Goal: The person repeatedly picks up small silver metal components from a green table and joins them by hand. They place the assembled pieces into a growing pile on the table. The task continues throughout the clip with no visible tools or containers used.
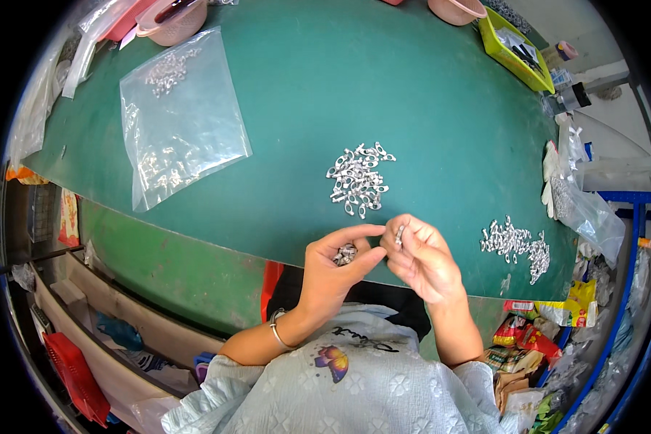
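My left hand (333, 271) is curled around several small silver metal clasps (345, 254), cupped in the palm. Its thumb and index finger reach toward my right hand (425, 259), which pinches a small silver clasp (399, 234) between thumb and fingertips. The two hands meet just over the table's near edge, fingertips close together. Beyond them on the green table (296, 94) lies a loose pile of silver clasps (358, 179), some with a visible oval opening. To the right is a second heap of small silver metal parts (513, 242); their exact shape is too small to tell.
A clear plastic bag (184, 130) with small metal pieces inside lies at the left. Pink baskets (173, 29) stand at the far left, and a yellow-green tray (503, 50) at the far right. A white glove (550, 177) and plastic bags (589, 217) hang at the right edge.
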Demonstrator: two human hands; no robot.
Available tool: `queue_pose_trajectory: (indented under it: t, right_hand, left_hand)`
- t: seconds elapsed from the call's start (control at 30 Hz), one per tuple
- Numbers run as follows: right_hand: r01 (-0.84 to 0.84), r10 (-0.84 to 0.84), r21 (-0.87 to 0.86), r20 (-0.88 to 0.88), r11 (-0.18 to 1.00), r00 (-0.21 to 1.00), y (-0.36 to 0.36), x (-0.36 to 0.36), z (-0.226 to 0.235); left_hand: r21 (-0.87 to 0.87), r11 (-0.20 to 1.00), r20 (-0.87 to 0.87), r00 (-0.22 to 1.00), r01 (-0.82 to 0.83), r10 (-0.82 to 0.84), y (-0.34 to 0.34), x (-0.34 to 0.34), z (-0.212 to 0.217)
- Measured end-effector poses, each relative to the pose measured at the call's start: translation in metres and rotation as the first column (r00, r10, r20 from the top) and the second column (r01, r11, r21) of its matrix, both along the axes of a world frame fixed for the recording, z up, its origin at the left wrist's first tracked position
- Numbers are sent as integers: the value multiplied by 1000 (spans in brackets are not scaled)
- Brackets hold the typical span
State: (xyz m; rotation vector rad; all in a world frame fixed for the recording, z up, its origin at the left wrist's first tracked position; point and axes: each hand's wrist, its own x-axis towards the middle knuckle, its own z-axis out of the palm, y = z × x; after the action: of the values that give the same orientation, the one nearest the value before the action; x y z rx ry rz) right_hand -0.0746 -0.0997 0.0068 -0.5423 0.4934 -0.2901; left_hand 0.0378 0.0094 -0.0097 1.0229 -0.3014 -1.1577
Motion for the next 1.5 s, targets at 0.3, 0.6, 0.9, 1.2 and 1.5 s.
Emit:
queue_pose_trajectory:
  t: [0.3,0.6,0.9,1.2,1.5]
  right_hand:
    - [-13,13,1,-47,1000,999,14,-14,8]
    - [49,-243,-812,-116,582,963,33,-10,19]
    - [128,-389,-917,-32,377,921,39,-6,25]
    - [102,-427,-989,48,103,903,42,-8,28]
    - [61,-434,-998,66,-27,899,44,-9,31]
  left_hand:
    - [-64,993,251,964,102,-83,-3,7,16]
    - [-162,948,-676,669,273,-308,3,2,13]
    - [-209,941,-683,650,265,-334,6,-3,13]
    - [-318,910,-692,592,264,-414,7,-4,7]
    - [-336,901,-682,590,274,-433,5,-4,5]
